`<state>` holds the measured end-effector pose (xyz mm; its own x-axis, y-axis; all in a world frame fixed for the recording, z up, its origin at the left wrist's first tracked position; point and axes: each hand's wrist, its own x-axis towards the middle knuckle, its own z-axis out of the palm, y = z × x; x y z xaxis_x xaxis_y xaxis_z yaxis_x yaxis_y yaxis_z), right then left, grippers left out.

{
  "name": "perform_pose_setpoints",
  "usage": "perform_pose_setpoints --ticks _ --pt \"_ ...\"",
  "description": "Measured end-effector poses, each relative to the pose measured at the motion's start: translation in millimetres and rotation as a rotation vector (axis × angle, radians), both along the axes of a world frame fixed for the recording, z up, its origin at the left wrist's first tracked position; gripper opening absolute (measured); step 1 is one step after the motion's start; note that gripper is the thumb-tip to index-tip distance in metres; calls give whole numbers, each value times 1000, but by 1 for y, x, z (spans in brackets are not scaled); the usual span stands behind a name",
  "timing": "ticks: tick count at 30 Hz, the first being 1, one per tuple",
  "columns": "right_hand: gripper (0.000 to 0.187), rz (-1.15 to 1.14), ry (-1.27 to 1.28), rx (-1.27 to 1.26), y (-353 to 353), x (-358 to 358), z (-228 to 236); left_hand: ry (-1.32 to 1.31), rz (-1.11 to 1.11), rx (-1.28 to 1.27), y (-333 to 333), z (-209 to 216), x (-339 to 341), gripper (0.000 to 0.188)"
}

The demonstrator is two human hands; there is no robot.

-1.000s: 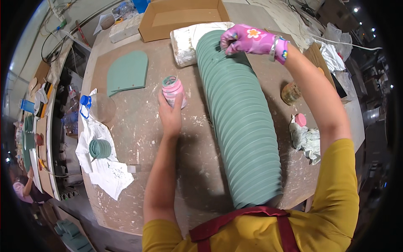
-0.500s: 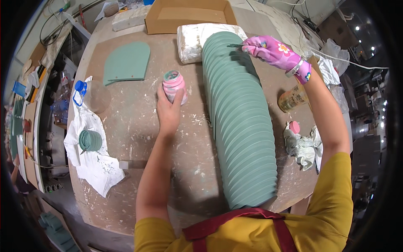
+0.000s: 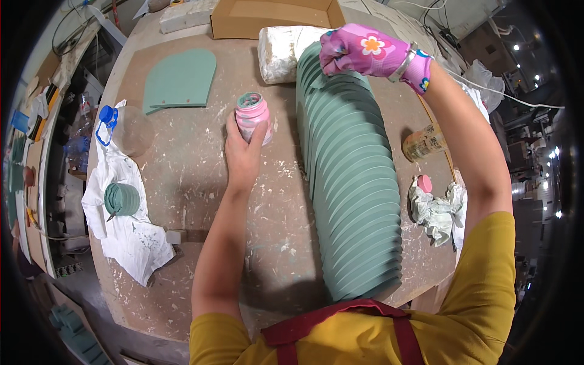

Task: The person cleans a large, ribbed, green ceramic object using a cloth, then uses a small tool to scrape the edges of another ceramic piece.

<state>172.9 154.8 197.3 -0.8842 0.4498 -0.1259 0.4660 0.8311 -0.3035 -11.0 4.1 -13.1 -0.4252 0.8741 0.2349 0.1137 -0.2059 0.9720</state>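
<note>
My left hand [image 3: 244, 157] is wrapped around a pink, paint-smeared jar [image 3: 253, 117] standing upright, its mouth uncovered and coated with green inside. A long row of green, round-topped panels [image 3: 356, 182] leans in overlapping order down the table's right half. Over the far end of that row is my right hand [image 3: 365, 53], in a pink flowered glove, with its fingers closed. The thin dark tool seen in it half a second ago is now mostly hidden by the glove. Beside the far end lies a white wrapped block [image 3: 277, 58].
One green panel [image 3: 180, 79] lies flat at the far left, before a cardboard box [image 3: 277, 27]. At left, a clear jug [image 3: 131, 131] and a green-filled pot [image 3: 121, 199] sit by a white cloth [image 3: 137, 246]. Rightward are a yellowish container [image 3: 423, 144], pink cap [image 3: 424, 183] and crumpled cloth [image 3: 433, 216].
My right hand has moved left and farther away over the panel row, its fingers turned so the tool is hidden. My left hand still holds the jar. The view has shifted slightly.
</note>
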Motion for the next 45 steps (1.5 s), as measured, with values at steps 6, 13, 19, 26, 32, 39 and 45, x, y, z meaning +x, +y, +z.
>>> perform_pose_setpoints --ticks 6,13,19,26,32,39,45 --pt "14 56 -191 140 -1 -20 0 -16 8 2 0 -2 -2 56" --pt "13 135 -102 248 11 -10 4 -18 4 0 0 3 0 57" --pt "14 63 -86 36 6 -16 -8 -54 -19 0 2 -4 -3 59" --pt "15 -61 -184 66 14 -14 -1 -46 -36 -56 0 2 -2 61" --pt "16 208 -82 184 1 -10 -13 6 -3 -56 0 1 -5 63" --pt "15 193 -44 304 -1 -2 -1 28 18 -60 2 -2 -3 64" --pt "15 196 -27 360 0 -1 -4 -6 5 -47 3 -2 -4 64"
